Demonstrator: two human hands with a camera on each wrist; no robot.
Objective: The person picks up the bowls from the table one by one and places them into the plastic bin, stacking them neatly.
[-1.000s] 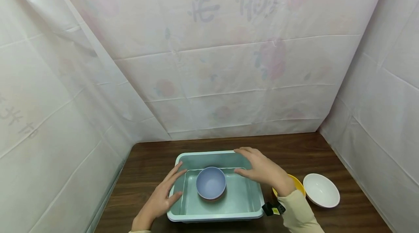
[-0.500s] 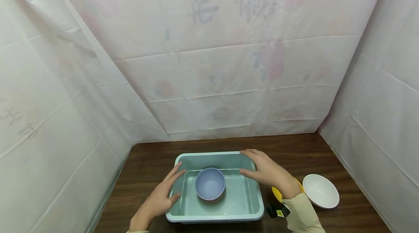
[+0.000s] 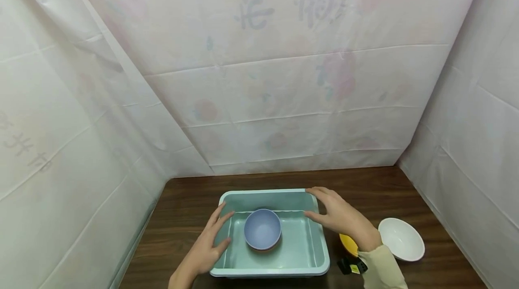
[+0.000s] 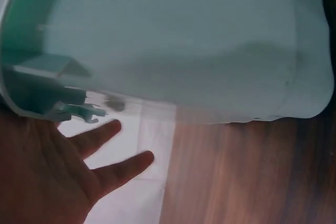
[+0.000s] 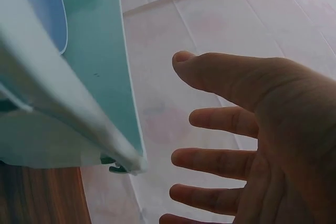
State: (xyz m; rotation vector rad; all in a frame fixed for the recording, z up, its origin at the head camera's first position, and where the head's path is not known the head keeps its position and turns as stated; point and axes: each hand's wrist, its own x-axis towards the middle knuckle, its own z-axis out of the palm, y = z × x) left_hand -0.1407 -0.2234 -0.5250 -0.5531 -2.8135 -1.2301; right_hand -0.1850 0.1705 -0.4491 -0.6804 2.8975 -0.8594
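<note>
A pale green plastic tub [image 3: 292, 253] sits on the table, with a blue-purple bowl [image 3: 262, 229] inside it. A thin pinkish edge shows under that bowl. My left hand [image 3: 206, 249] is at the tub's left rim with fingers spread; in the left wrist view the hand [image 4: 47, 177] partly passes behind the tub's side [image 4: 184, 40], so its contact is hard to judge. Beside the right rim is my right hand [image 3: 340, 214], fingers extended. In the right wrist view, the right hand [image 5: 268, 135] has straight fingers and a gap between them and the tub [image 5: 105, 66].
Right of the tub, a yellow bowl [image 3: 348, 244] is partly hidden under my right forearm. A white bowl [image 3: 401, 239] stands further right on the dark wooden table [image 3: 182, 199]. White printed sheets [image 3: 292, 99] enclose the back and sides.
My right hand has moved rightward, from over the tub's right part to its right rim. The left hand has barely moved. Tub and bowls stay in place.
</note>
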